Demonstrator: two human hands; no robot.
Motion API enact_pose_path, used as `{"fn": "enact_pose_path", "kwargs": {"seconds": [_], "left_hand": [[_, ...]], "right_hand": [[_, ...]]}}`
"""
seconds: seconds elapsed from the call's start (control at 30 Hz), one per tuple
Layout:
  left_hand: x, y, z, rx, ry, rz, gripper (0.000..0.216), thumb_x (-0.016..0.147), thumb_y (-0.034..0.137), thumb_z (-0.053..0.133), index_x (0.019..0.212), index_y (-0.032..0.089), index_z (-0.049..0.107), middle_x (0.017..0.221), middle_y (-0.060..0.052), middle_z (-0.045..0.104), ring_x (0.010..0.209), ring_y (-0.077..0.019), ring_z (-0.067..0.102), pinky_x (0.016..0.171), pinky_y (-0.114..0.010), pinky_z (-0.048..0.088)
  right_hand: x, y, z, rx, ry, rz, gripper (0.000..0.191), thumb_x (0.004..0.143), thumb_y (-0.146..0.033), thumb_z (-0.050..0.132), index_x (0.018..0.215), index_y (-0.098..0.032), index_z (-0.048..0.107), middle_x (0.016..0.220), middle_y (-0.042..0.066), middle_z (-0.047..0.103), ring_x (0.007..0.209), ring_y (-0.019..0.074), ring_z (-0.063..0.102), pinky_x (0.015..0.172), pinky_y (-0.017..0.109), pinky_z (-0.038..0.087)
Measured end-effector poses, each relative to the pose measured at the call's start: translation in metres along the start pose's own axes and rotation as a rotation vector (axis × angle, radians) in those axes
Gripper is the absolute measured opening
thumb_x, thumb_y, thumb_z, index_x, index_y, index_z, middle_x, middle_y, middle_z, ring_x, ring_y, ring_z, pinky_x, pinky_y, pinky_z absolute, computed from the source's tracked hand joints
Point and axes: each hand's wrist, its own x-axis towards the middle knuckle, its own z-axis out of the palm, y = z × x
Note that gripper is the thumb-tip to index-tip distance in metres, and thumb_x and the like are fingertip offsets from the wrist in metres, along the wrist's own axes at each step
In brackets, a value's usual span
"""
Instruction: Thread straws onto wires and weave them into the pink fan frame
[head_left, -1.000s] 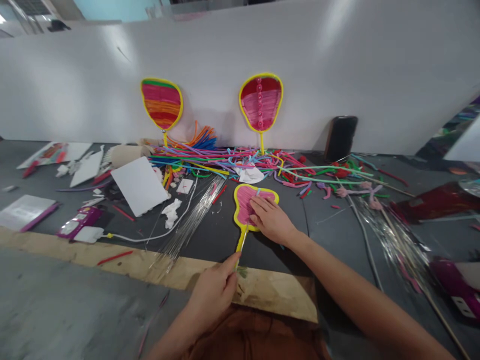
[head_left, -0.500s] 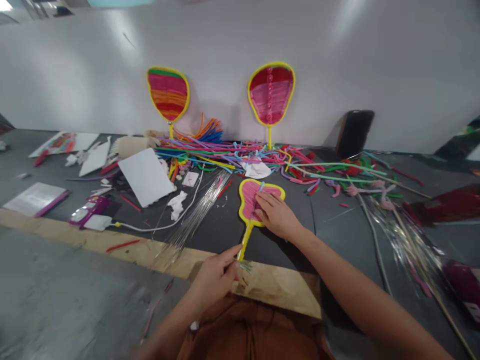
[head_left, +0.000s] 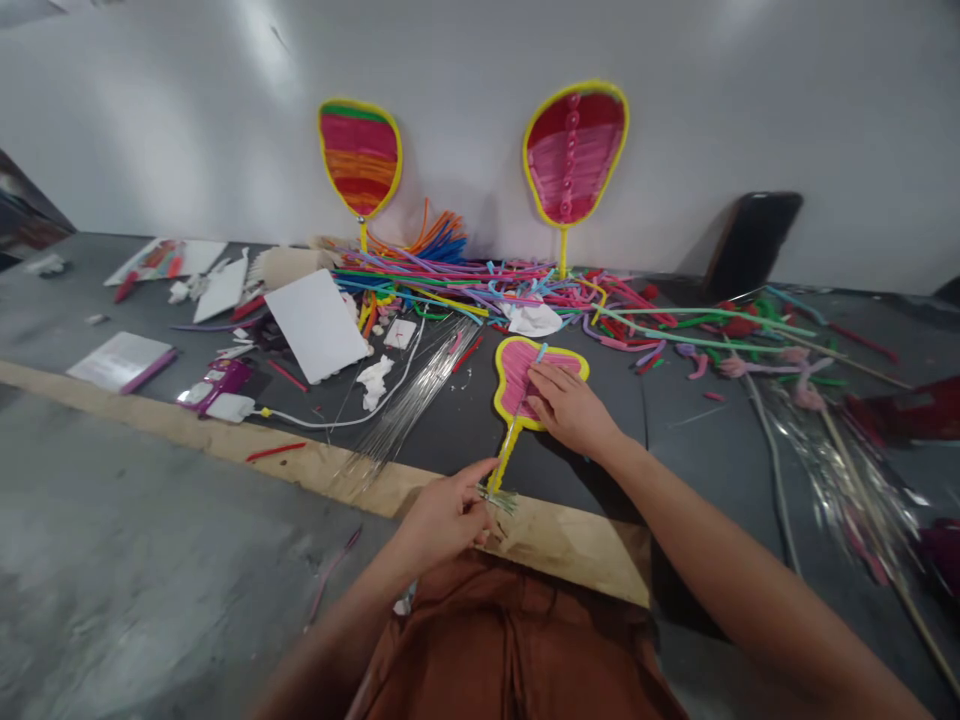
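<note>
- Head view: the pink fan (head_left: pixel 516 375) lies flat on the dark table (head_left: pixel 457 445) in front of me, its yellow handle (head_left: pixel 505 455) slanting down towards my body.
- My right hand (head_left: pixel 574 405) is spread palm down over the right part of the fan's face, fingers together, pressing on it rather than gripping.
- My left hand (head_left: pixel 442 515) is at the lower end of the handle, index finger stretched out to it, the other fingers loosely curled; I cannot tell whether they grasp anything.
- Along the handle runs a thin pale strip, too small to make out.
- A short blue piece (head_left: pixel 541 352) crosses the fan's upper rim.
- Brown paper (head_left: pixel 581 545) lines the table's near edge, with a red stick (head_left: pixel 276 451) on it to my left.
- Left of the fan lie silver wires (head_left: pixel 420 390), and further left a white card (head_left: pixel 318 325).
- Beyond the fan sit a crumpled tissue (head_left: pixel 534 316) and a heap of coloured stems (head_left: pixel 450 275).
- Behind these, a striped fan (head_left: pixel 361 160), a beaded fan (head_left: pixel 576 160) and a phone (head_left: pixel 752 243) stand up against the white board (head_left: pixel 465 80).
</note>
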Motion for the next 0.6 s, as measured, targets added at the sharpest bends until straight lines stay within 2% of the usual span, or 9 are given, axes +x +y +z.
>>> {"fn": "enact_pose_path", "kwargs": {"seconds": [0.2, 0.3, 0.33, 0.43, 0.53, 0.6], "left_hand": [[0.001, -0.002, -0.001, 0.274, 0.053, 0.055, 0.060, 0.075, 0.023, 0.041, 0.135, 0.016, 0.042, 0.058, 0.003, 0.059, 0.052, -0.0128, 0.056, 0.049, -0.020, 0.040], [0.005, -0.001, -0.004, 0.345, 0.056, 0.070, 0.062, 0.074, 0.030, 0.043, 0.134, 0.015, 0.042, 0.057, 0.003, 0.059, 0.052, -0.0139, 0.056, 0.049, -0.021, 0.041], [0.008, 0.000, -0.005, 0.327, 0.065, 0.066, 0.063, 0.074, 0.034, 0.043, 0.134, 0.014, 0.042, 0.057, 0.003, 0.060, 0.051, -0.0140, 0.056, 0.049, -0.021, 0.041], [0.014, 0.002, -0.007, 0.237, 0.044, 0.027, 0.072, 0.072, 0.044, 0.046, 0.135, 0.010, 0.039, 0.056, 0.003, 0.060, 0.050, -0.0146, 0.057, 0.048, -0.022, 0.044], [0.014, 0.005, -0.007, 0.187, 0.037, 0.000, 0.076, 0.069, 0.047, 0.051, 0.135, 0.011, 0.039, 0.054, 0.004, 0.059, 0.051, -0.0150, 0.059, 0.049, -0.022, 0.047], [0.014, 0.005, -0.006, 0.180, 0.051, -0.016, 0.077, 0.068, 0.049, 0.052, 0.134, 0.011, 0.040, 0.054, 0.003, 0.060, 0.051, -0.0154, 0.059, 0.048, -0.022, 0.048]], "right_hand": [[0.007, -0.003, -0.007, 0.003, -0.007, 0.020, 0.038, 0.090, -0.028, 0.045, 0.121, -0.010, 0.054, 0.128, 0.016, 0.053, 0.120, 0.0248, 0.047, 0.105, 0.043, 0.032], [0.012, -0.004, -0.022, -0.061, -0.060, 0.008, 0.038, 0.089, -0.031, 0.048, 0.122, -0.012, 0.053, 0.130, 0.013, 0.052, 0.122, 0.0219, 0.044, 0.105, 0.038, 0.033], [0.012, -0.005, -0.031, -0.095, -0.062, 0.005, 0.039, 0.090, -0.033, 0.048, 0.122, -0.010, 0.052, 0.130, 0.014, 0.051, 0.124, 0.0236, 0.042, 0.105, 0.040, 0.032], [0.001, -0.013, -0.075, -0.149, -0.001, -0.016, 0.040, 0.091, -0.032, 0.046, 0.121, -0.007, 0.052, 0.130, 0.016, 0.050, 0.129, 0.0246, 0.035, 0.108, 0.040, 0.028], [-0.031, -0.030, -0.144, -0.109, 0.061, -0.106, 0.030, 0.091, -0.026, 0.044, 0.117, -0.012, 0.054, 0.126, 0.012, 0.053, 0.126, 0.0187, 0.039, 0.109, 0.038, 0.029], [-0.063, -0.034, -0.195, -0.097, 0.136, -0.052, 0.028, 0.091, -0.024, 0.044, 0.115, -0.016, 0.056, 0.126, 0.010, 0.054, 0.124, 0.0181, 0.042, 0.105, 0.038, 0.036]]}}
